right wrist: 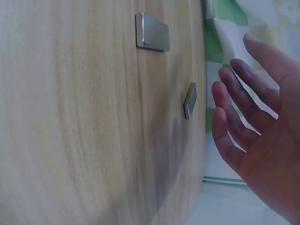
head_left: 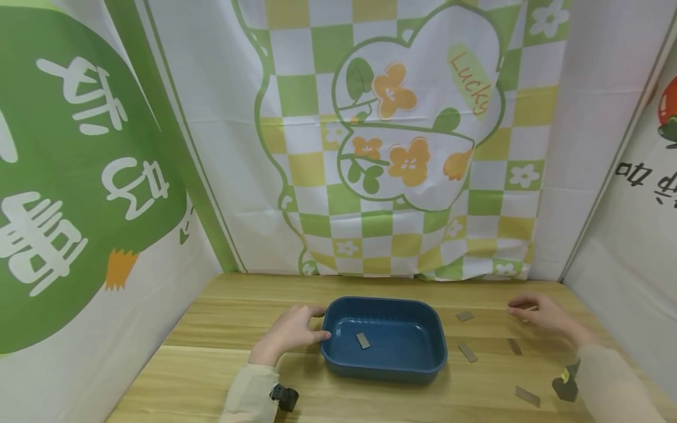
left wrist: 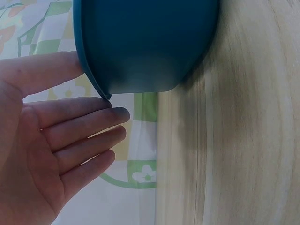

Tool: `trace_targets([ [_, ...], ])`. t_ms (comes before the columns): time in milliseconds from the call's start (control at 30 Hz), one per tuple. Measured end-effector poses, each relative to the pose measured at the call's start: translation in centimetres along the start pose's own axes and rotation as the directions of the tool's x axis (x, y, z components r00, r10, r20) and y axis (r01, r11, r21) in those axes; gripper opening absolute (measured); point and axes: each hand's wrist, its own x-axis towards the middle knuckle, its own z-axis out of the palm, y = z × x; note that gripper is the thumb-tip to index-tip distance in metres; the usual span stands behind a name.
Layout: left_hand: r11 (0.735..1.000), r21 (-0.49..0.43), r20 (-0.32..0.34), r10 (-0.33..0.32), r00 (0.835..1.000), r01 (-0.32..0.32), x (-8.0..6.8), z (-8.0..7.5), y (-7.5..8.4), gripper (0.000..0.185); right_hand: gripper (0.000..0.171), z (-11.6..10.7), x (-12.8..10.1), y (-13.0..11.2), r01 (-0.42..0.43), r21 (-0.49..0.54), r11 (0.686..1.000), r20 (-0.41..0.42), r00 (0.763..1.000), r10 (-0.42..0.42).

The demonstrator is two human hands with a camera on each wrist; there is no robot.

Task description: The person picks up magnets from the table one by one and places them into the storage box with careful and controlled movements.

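Note:
A dark blue rectangular plastic basin point(head_left: 383, 373) stands on the table, with one small grey metal plate point(head_left: 362, 340) lying inside. At its left end my left hand point(head_left: 293, 332) touches the rim with thumb and fingertips. The left wrist view shows those fingers nearly straight against the basin's edge point(left wrist: 145, 42). My right hand point(head_left: 547, 317) hovers over the table at the right, fingers loosely bent. Nothing shows in that hand point(right wrist: 262, 126) in the right wrist view. Beneath it lie a shiny rectangular plate point(right wrist: 153, 33) and a thinner-looking one point(right wrist: 190, 101).
Several similar plates are scattered right of the basin, among them a far one point(head_left: 465, 316), a middle one point(head_left: 468, 352) and a near one point(head_left: 528, 396). Printed cloth point(head_left: 402, 235) hangs behind the wooden table point(head_left: 201, 364), with more cloth at both sides.

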Motion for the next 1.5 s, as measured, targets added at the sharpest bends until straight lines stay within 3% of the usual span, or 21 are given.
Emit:
trace_targets([
  [367,1.0,-0.002,-0.001,-0.002,1.0,0.002,0.0,0.0,0.0,0.053,0.044,-0.1,-0.5,1.3,-0.043,-0.042,0.998,-0.068,0.997,0.041],
  [533,1.0,-0.007,-0.006,-0.002,1.0,0.002,-0.1,0.0,0.0,0.053,0.05,-0.1,-1.0,1.7,-0.089,0.001,0.996,-0.057,0.994,0.089],
  [1100,1.0,-0.006,-0.009,-0.005,1.0,0.005,-0.2,0.0,0.1,0.053,0.052,-0.1,-1.5,3.7,-0.131,0.059,0.99,-0.046,0.99,0.134],
  [1333,1.0,-0.003,-0.007,-0.007,1.0,0.007,-0.2,0.1,0.1,0.052,0.055,0.0,-1.8,3.9,-0.14,0.058,0.988,-0.04,0.989,0.142],
  [1500,1.0,0.0,-0.013,0.003,1.0,-0.003,-0.2,0.1,0.2,0.052,0.054,0.1,-1.9,4.0,-0.132,0.0,0.991,-0.076,0.988,0.132],
])
